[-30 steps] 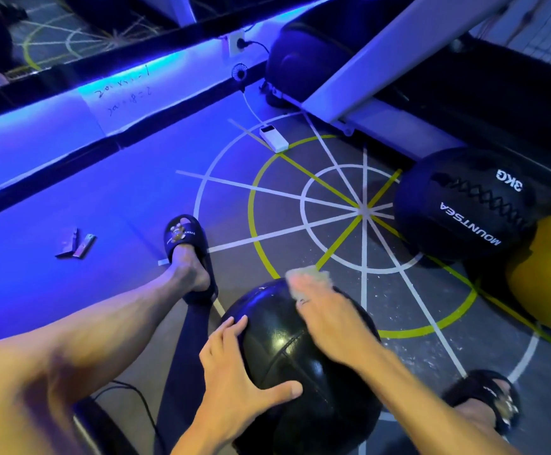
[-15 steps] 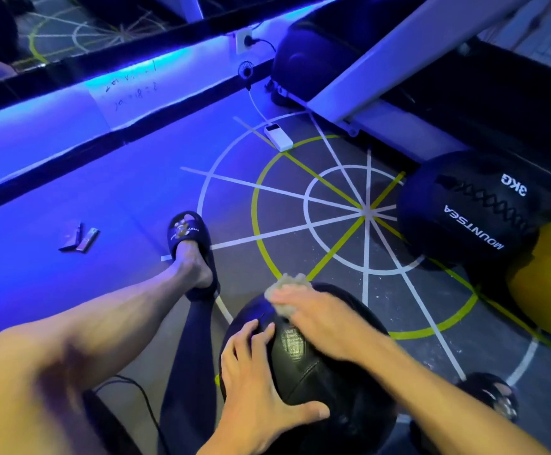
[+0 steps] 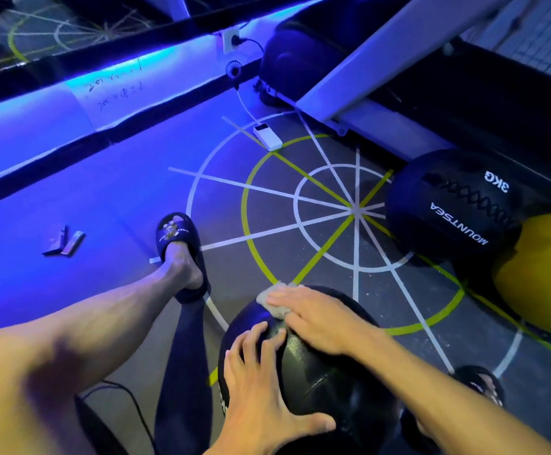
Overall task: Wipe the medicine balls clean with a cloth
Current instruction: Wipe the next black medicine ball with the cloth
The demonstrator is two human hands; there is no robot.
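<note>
The near ball (image 3: 320,372) runs off the bottom edge, its lower half hidden behind both forearms; white print on its left flank is too cut off to read. The cloth (image 3: 275,305) is mostly covered, only a pale grey crumpled edge showing beyond the fingertips. The ball is black, glossy and fine-textured, resting on the floor between the person's feet. The right hand (image 3: 316,318) lies flat, pressing the cloth on the ball's top. The left hand (image 3: 264,392) is spread wide against its near side. A second black ball (image 3: 448,205), marked 3KG, sits well apart beside a yellow ball (image 3: 530,277).
</note>
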